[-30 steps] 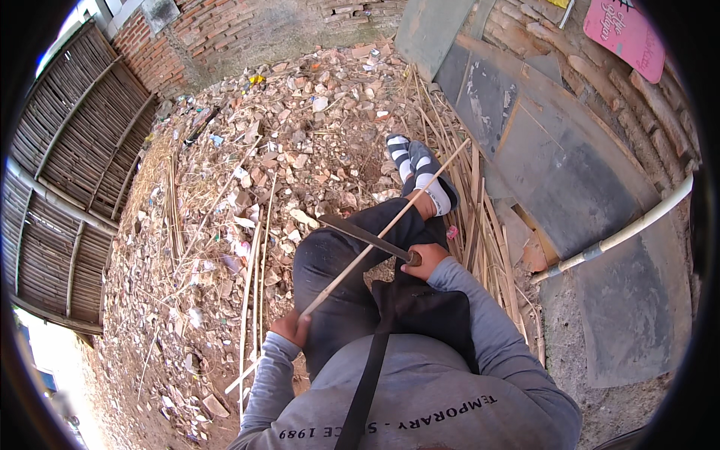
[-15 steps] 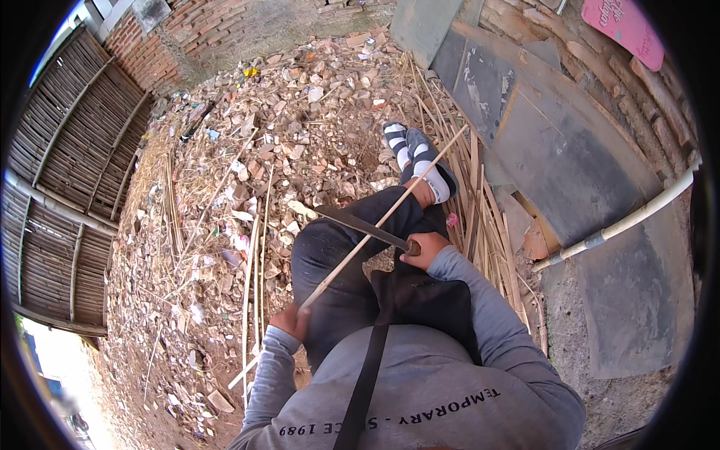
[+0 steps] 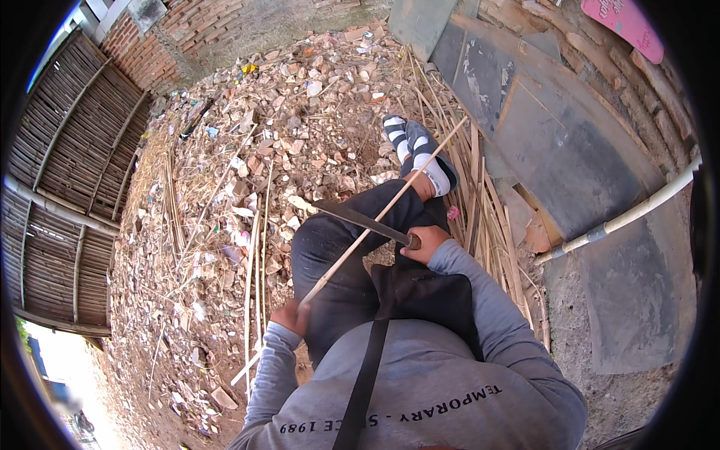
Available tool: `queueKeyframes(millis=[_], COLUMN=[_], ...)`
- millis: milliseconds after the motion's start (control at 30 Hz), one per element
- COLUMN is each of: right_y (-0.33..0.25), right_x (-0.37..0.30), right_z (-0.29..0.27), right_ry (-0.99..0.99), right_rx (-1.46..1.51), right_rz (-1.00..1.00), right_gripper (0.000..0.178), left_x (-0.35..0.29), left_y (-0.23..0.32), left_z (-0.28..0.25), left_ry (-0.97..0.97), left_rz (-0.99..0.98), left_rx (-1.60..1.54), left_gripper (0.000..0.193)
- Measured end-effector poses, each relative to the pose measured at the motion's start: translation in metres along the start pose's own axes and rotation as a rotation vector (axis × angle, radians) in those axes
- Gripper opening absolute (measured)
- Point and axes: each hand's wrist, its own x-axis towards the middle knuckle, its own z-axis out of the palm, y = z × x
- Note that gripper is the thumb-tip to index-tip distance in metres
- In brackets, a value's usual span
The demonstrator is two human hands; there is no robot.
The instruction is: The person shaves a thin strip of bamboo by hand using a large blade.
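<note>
A: Specify the landmark and the position of the stick.

B: The landmark is the black bag [image 3: 427, 296] on the person's lap. The stick [image 3: 324, 280] runs diagonally across the trousers [image 3: 326, 247], from the near left of the bag to a far end beyond it, close to the feet [image 3: 429, 165].

A: Specify the state of the left hand.

B: The left hand [image 3: 291, 318] is to the left of the bag. Its fingers are closed around the lower part of the stick.

A: And the right hand?

B: The right hand [image 3: 429, 245] is just beyond the bag, clamped on the handle of the knife [image 3: 354, 217]. The blade points away to the left and crosses the stick. Whether the edge touches the stick cannot be told. The two hands are well apart.

A: List the surrounding items.

B: Loose sticks [image 3: 256, 277] lie left of the bag on rubble [image 3: 202, 225]. A pile of strips [image 3: 475, 187] lies beyond the bag to its right. Farther right of the bag are dark boards [image 3: 570, 165] and a pale pole [image 3: 637, 208]. A slatted panel [image 3: 56, 247] stands far left of the bag.
</note>
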Motion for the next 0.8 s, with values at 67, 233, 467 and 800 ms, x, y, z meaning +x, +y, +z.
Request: queueKeyframes(millis=[67,233,467,800], right_y=[0.001,0.006,0.003,0.02], right_x=[0.0,0.001,0.0,-0.001], right_z=[0.001,0.003,0.0,-0.016], right_ry=[-0.007,0.015,-0.005,0.004], right_rx=[-0.002,-0.008,-0.006,-0.08], right_rz=[0.014,-0.003,0.007,0.077], right_gripper=[0.033,0.033,0.032,0.029], left_x=[0.001,0.001,0.002,0.0], left_y=[0.002,0.003,-0.004,0.004], left_z=[-0.001,0.0,0.005,0.001], left_ry=[0.004,0.014,0.033,0.014], left_rz=[0.025,0.015,0.018,-0.07], left_rx=[-0.005,-0.043,-0.015,0.009], left_gripper=[0.035,0.034,0.035,0.038])
